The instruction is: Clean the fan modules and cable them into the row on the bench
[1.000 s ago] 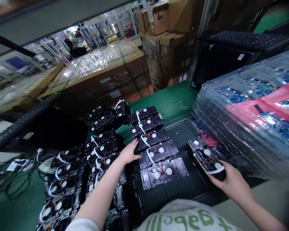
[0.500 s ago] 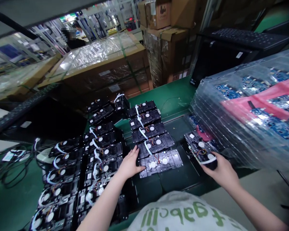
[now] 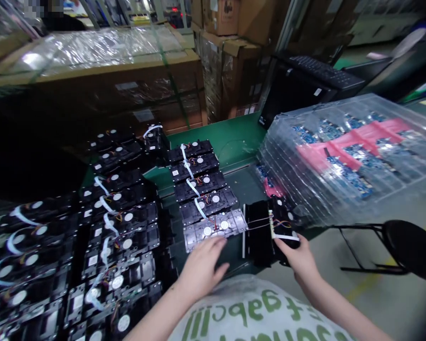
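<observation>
In the head view, my right hand (image 3: 300, 259) grips the near end of a black plastic module (image 3: 282, 219), by its white ribbon cable (image 3: 286, 237). The module is tilted, with a dark side and coloured wires showing. My left hand (image 3: 206, 265) holds nothing; its fingers and thumb are apart. Its fingertips are at the front edge of the nearest module (image 3: 216, 228) in the middle column, a shinier one with two round white parts. I cannot tell whether they touch it. Behind it lie more black modules (image 3: 200, 180) with pale ribbon cables.
Further columns of similar modules (image 3: 122, 218) fill the left of the green table (image 3: 234, 137). To the right stands a stack of clear plastic trays (image 3: 379, 175) holding blue circuit boards and pink sheeting. A black stool (image 3: 412, 248) is beyond. Cartons (image 3: 230, 71) stand behind.
The view has turned to the right. My right hand has brought its module closer to the middle column and tilted it. My left hand has moved from that column's left side to its front edge.
</observation>
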Action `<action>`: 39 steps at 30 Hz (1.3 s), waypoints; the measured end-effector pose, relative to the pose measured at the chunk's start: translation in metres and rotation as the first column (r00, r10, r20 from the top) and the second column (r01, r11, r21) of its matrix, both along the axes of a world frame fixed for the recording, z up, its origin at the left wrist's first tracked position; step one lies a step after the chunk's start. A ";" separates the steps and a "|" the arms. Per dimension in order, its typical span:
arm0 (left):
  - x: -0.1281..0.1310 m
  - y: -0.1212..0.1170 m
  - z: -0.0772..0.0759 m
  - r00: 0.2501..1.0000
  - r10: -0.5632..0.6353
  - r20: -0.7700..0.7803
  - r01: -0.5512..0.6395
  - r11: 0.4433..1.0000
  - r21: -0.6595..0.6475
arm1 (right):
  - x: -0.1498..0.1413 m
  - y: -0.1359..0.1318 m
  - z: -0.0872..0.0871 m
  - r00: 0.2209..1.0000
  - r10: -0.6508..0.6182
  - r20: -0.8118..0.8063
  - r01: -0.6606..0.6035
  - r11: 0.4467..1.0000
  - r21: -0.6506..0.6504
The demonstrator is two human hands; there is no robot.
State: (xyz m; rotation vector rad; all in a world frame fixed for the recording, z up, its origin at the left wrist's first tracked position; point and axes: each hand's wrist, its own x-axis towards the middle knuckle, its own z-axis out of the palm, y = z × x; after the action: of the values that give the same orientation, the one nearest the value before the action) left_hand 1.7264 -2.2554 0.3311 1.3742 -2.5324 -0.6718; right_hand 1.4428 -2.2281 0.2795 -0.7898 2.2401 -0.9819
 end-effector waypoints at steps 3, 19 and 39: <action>-0.030 0.017 -0.015 0.983 -0.174 -0.051 0.179 0.977 0.117 | 0.023 0.015 0.009 0.974 -0.099 0.203 0.095 0.995 0.030; -0.050 0.036 -0.071 0.944 0.060 -0.324 0.064 0.932 0.357 | 0.102 0.048 -0.011 0.899 0.008 0.437 0.059 0.988 -0.140; 0.028 0.039 -0.053 0.967 0.169 -0.192 -0.116 0.959 0.260 | 0.099 0.053 0.012 0.403 0.867 0.293 -0.893 0.443 -0.081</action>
State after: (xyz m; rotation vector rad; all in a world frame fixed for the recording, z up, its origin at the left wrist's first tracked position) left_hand 1.7539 -2.2164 0.2784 1.4566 -2.2171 -1.0723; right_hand 1.5415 -2.1751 0.2919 -1.4586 1.2208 -0.3882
